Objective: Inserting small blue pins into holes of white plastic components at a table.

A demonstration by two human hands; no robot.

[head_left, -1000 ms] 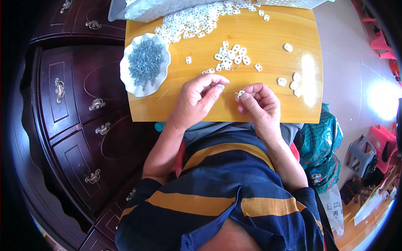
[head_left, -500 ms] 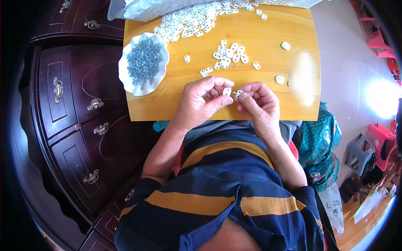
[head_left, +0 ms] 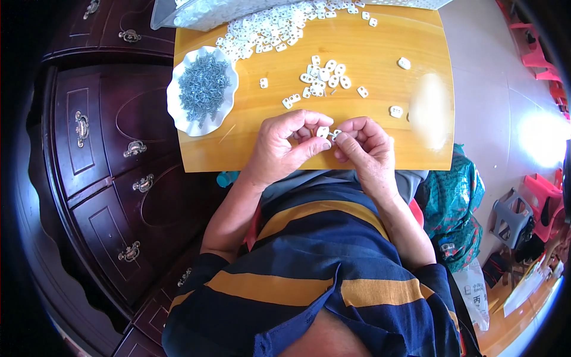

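Observation:
My left hand [head_left: 285, 146] pinches a small white plastic piece [head_left: 322, 131] between thumb and fingers, just above the near edge of a small wooden table [head_left: 380, 47]. My right hand [head_left: 364, 146] meets it fingertip to fingertip and holds a tiny screw [head_left: 335, 134] against the piece. A white scalloped dish of small grey screws [head_left: 201, 89] sits on the table's left side. Several loose white pieces [head_left: 324, 76] lie in a cluster beyond my hands, and a larger pile [head_left: 267, 30] spreads along the far edge.
A dark wooden cabinet with brass drawer handles [head_left: 107, 154] stands to the left. A clear plastic bag [head_left: 196, 12] lies at the table's far edge. A green bag [head_left: 458, 208] sits by my right side, with red and grey stools [head_left: 535, 208] farther right.
My left hand picked up a white piece from the table and brought it to my right hand. Both hands now meet closer to the table's near edge.

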